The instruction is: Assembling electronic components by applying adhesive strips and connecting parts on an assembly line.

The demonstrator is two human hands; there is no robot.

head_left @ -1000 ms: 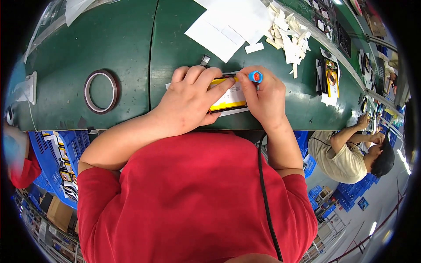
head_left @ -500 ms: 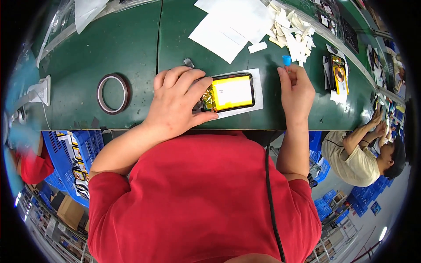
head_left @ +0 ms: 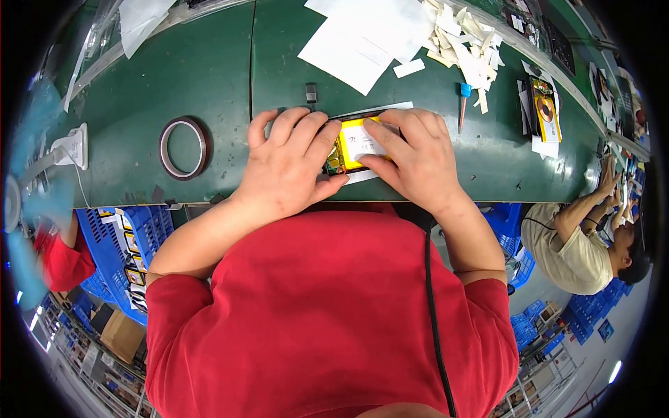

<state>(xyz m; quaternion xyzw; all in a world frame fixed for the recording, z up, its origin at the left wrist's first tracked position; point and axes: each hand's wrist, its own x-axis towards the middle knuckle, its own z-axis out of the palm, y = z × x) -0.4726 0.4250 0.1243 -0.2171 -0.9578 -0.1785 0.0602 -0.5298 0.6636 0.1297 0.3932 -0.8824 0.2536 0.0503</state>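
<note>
Flat on the bench lies a black-framed battery device, like an uncased power bank, with a white-faced yellow battery and a circuit board at its left end. White paper shows beneath it. My left hand is closed on its left end, fingers along the far edge and thumb near the close edge. My right hand covers its right end, thumb and forefinger on the battery's white face. Beyond my right hand lies a thin tool with a blue head and reddish shaft. A small grey piece sits beyond my left fingers.
A tape roll lies at the left of the green bench. White sheets and paper scraps are at the back. Another device with a copper coil sits right. Blue crates and a co-worker are beside the bench.
My right hand has let go of the blue-headed tool, which now lies on the bench. It has moved left onto the device. The grey piece beyond my left hand is now more exposed.
</note>
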